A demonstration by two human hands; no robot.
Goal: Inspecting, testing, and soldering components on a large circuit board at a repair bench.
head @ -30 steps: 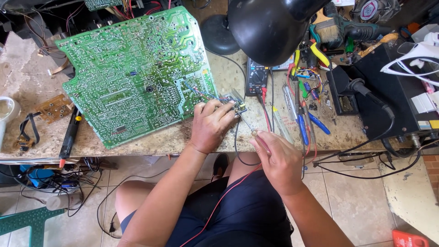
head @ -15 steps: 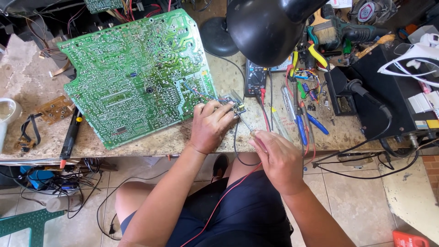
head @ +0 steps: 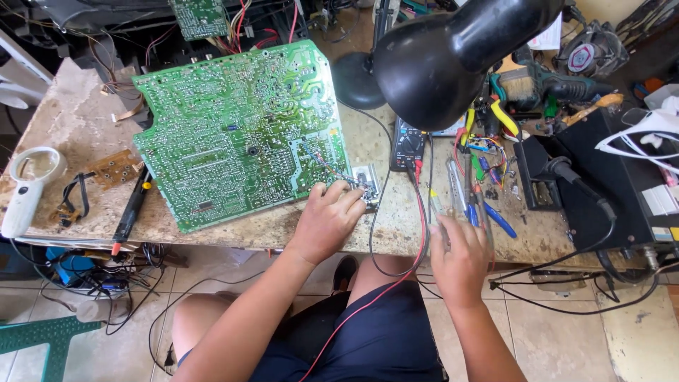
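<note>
A large green circuit board (head: pixel 233 127) lies solder side up on the worn workbench (head: pixel 71 120). My left hand (head: pixel 329 219) rests at the board's lower right corner, its fingers closed on a small silver component (head: pixel 368 180) wired to the board. My right hand (head: pixel 460 258) hovers at the bench's front edge with fingers spread, just below a row of screwdrivers and pens (head: pixel 470 194); it holds nothing. A dark multimeter (head: pixel 410 145) sits between the hands, and its red and black leads (head: pixel 396 269) trail down over my lap.
A black desk lamp (head: pixel 453 56) hangs over the bench's middle. A white magnifier (head: pixel 25 187), a soldering iron (head: pixel 131 212) and a small brown board (head: pixel 113 166) lie at the left. Pliers, a brush and a black box (head: pixel 601 184) crowd the right. Cables hang below.
My right hand has risen from below the bench edge up toward the tools, and its fingers have spread. My left hand stays at the board's corner.
</note>
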